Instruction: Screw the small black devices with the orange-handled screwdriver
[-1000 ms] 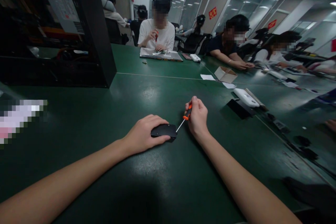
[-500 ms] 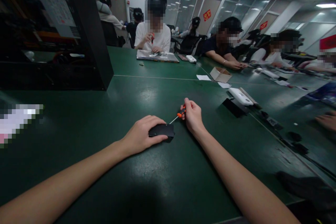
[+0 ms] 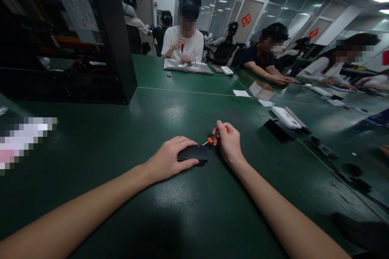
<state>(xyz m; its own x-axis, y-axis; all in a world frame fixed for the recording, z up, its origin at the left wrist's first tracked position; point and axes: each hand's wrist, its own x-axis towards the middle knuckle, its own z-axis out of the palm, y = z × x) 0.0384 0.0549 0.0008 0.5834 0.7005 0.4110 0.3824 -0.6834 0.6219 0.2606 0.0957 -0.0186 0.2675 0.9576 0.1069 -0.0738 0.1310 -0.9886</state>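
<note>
A small flat black device (image 3: 193, 154) lies on the green table (image 3: 170, 210) in front of me. My left hand (image 3: 168, 158) rests on its left half, fingers curled over it and thumb along its near edge. Just to the right, my right hand (image 3: 229, 141) is closed round a small orange-handled screwdriver (image 3: 214, 137). The screwdriver lies nearly level, its thin metal tip pointing left, just above the device's far right corner.
A tall black cabinet (image 3: 100, 40) stands at the back left. To the right lie a white device (image 3: 285, 116), a black flat piece (image 3: 278, 130), a small cardboard box (image 3: 261, 90) and paper slips. Several seated people work along the table's far and right sides.
The screwdriver has tipped from pointing down at the device's right end to lying almost level above its far corner. My left hand stays on the device.
</note>
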